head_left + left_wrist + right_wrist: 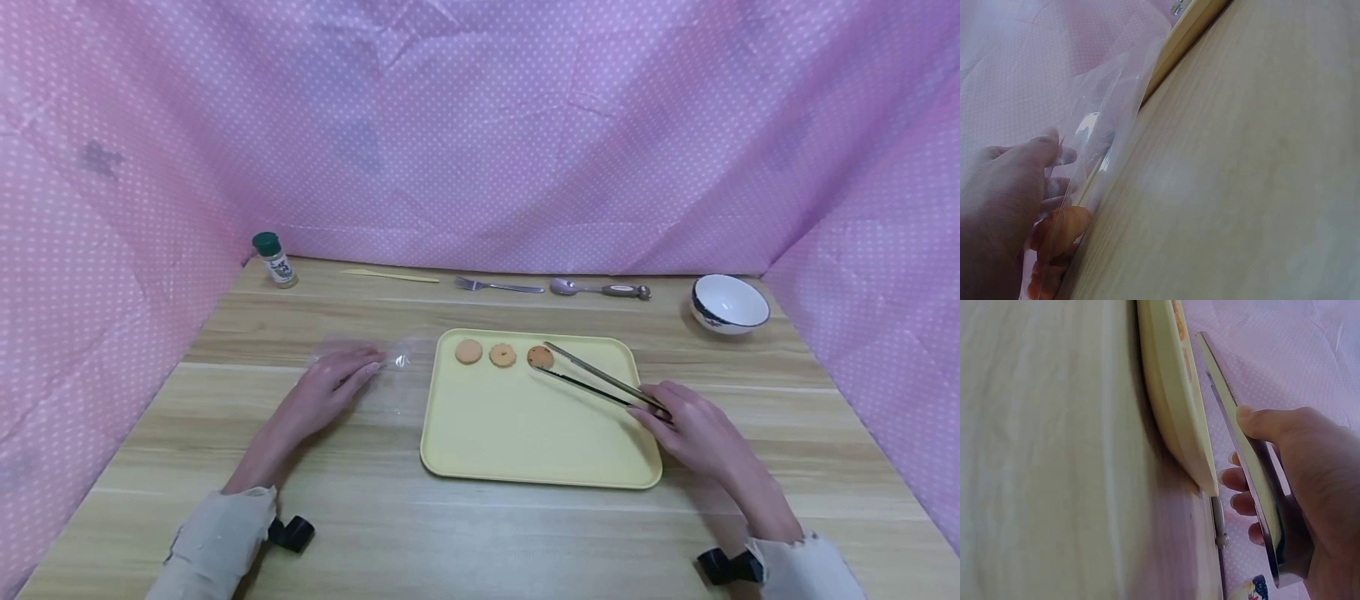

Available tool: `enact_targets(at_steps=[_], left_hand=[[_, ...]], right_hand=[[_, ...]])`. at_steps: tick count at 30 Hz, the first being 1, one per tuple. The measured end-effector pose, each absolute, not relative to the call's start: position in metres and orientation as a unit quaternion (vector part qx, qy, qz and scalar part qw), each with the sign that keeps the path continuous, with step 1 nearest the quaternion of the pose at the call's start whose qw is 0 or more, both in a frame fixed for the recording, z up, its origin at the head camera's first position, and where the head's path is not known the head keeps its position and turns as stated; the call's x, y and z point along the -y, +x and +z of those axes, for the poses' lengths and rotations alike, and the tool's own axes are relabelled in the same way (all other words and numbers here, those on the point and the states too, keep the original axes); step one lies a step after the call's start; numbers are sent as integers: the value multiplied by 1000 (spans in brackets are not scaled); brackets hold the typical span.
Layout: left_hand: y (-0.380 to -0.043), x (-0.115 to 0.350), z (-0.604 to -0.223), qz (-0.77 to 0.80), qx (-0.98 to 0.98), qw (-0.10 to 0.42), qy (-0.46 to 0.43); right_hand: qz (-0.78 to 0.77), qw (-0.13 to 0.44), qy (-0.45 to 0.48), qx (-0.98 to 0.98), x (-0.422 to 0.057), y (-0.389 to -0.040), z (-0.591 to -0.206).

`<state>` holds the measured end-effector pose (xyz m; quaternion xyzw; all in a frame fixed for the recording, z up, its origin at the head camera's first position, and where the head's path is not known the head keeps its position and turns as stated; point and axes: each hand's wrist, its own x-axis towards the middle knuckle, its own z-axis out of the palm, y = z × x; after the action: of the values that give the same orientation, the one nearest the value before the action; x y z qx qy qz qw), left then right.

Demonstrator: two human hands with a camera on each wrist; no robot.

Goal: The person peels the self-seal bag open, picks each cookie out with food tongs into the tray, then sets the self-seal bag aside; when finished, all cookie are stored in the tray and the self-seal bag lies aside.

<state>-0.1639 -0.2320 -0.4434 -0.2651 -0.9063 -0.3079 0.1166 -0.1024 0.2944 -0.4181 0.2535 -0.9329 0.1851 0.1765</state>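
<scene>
At L: L grip (337, 383) resting on clear bag (402, 358), which lies just off L edge of yellow tray (525, 433); can't tell if pinching film or merely touching. Along tray's far edge, L to R: plain biscuit (468, 352), flower biscuit (502, 356), dotted biscuit (540, 357), w/ gaps btwn. At R: R grip (693, 429) wrapped round metal tongs (600, 374) by tray's R edge, tips parted at dotted biscuit; can't tell if touching. For a clean pick, prob. level both tips, squeeze slowly & evenly on biscuit's sides; go light, as likely crumbly; mind flower biscuit next door; raise straight up before any sideways shift.

Surface: wood-grain table (480, 542). Nr far-L corner, green-capped shaker (276, 262); along far edge, yellow knife (390, 275), fork (498, 287), spoon (600, 290); nr far-R corner, white bowl (731, 302). Room: pink dotted cloth (465, 150) behind far edge & round both sides.
</scene>
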Motion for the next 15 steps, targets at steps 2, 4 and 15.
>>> enact_targets(at_steps=[2,4,15], left_hand=[[-164,232,-444,-307,906,118,-267],[-164,232,-444,-307,906,117,-266],[-165,231,-443,-304,907,113,-268]], right_hand=[[184,174,255,933,-291,-103,-417],[186,169,257,933,-288,-104,-416],[170,169,293,925,-267,-114,-415]])
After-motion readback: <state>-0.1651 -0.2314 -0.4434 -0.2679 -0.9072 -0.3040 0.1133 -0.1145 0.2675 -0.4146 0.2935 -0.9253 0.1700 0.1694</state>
